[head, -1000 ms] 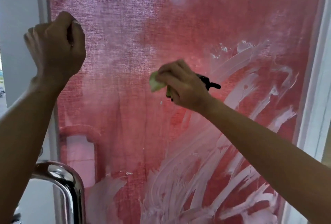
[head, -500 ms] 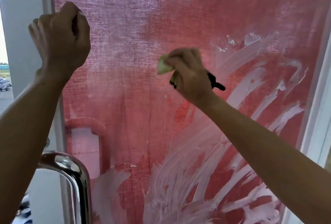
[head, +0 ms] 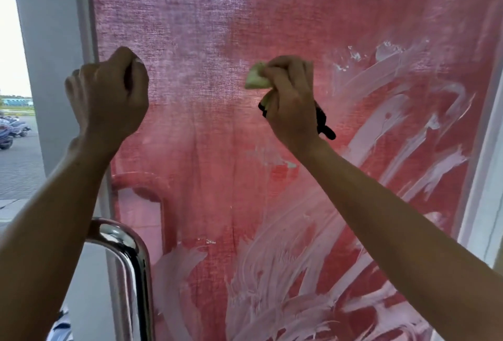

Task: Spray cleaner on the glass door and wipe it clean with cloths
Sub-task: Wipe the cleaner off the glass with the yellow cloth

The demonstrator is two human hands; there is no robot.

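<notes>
Glass door streaked white; right fingers pinch green cloth, left fist closed.

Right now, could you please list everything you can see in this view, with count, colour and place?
Glass door: one, clear glass with red woven fabric showing through it, fills the centre.
White cleaner smears: many streaks, lower and right glass.
Chrome door handle: one, shiny silver, lower left.
White door frame: right edge.
Pale green cloth: one, held on the glass at centre.
Black object: one, partly hidden behind the right hand.
Parked vehicles: several, dark, outside far left.
Left hand: fisted against the glass.
Right hand: gripping the cloth.
</notes>
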